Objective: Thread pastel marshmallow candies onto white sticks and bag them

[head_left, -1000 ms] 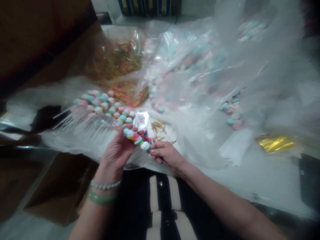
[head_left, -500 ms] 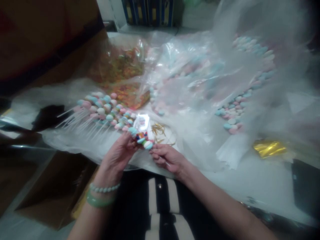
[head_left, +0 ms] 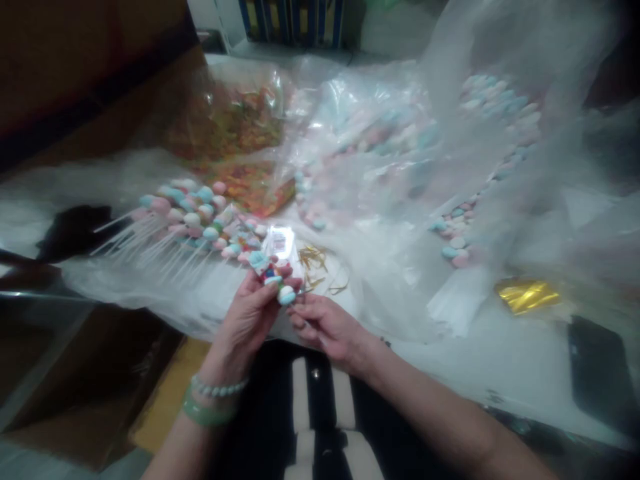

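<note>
My left hand (head_left: 245, 320) grips a skewer of pastel blue, pink and white marshmallow candies (head_left: 274, 280), held upright and partly hidden by my fingers. A small transparent packet with a white label (head_left: 281, 241) sits just behind the skewer. My right hand (head_left: 325, 327) is next to the skewer's lower end, with its thumb and fingertips pinched on a thin metallic twist tie (head_left: 306, 291). More gold twist ties (head_left: 313, 257) lie on the plastic behind my fingers.
A row of finished candy sticks (head_left: 185, 217) lies to the left on white plastic sheeting (head_left: 125, 287). Behind stand bags of orange candy (head_left: 235, 133) and pastel candy (head_left: 380, 133). Gold foil (head_left: 526, 295) and a black tablet-like object (head_left: 597, 373) lie right; a cardboard box (head_left: 85, 380) sits lower left.
The candy skewer has turned from a slant to a more upright position. Both hands have shifted slightly lower and left, and the view has tilted slightly.
</note>
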The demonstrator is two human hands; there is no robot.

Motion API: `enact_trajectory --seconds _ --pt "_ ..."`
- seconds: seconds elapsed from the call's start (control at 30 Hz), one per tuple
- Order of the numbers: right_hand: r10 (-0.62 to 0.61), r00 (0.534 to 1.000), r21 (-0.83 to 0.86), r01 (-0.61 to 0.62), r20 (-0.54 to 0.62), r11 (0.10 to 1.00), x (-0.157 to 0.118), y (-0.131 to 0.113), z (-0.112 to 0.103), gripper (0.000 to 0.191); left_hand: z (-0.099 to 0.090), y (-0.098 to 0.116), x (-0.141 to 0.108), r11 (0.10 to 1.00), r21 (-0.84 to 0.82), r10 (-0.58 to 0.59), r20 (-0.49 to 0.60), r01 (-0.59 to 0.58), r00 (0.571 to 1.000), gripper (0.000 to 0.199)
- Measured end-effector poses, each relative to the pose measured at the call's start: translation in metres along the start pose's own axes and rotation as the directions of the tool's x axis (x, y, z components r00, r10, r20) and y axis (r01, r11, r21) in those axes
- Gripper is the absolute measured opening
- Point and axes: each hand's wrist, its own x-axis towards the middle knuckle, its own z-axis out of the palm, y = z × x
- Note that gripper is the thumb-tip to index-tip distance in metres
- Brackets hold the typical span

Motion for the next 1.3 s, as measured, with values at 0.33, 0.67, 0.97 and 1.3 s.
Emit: enact_trajectory --seconds 0.33,0.67,0.97,1.3 --pt "-0.761 0.646 -0.896 0.305 -0.054 0.323 -0.008 -0.041 0.019 0.009 0.009 -0.003 -0.006 0.983 0.175 -0.059 0.026 0.053 0.998 0.040" --pt "-0.422 0.853 -0.455 0.258 -0.307 0.852 0.005 -0.047 0.010 0.017 0.010 -0.025 -0.017 0.965 0.248 -0.089 -0.002 0.086 0.996 0.043" --pt "-0.764 0.616 -0.828 0.318 -0.189 0.462 0.001 -0.038 0.008 0.009 0.009 -0.023 -0.024 0.973 0.217 -0.081 -0.006 0.080 0.997 0.039" --pt "-0.767 0.536 -0.928 0.305 0.352 -0.213 -0.017 -0.026 0.003 0.019 0.006 -0.026 -0.022 0.985 0.167 -0.032 -0.079 0.045 0.996 0.044"
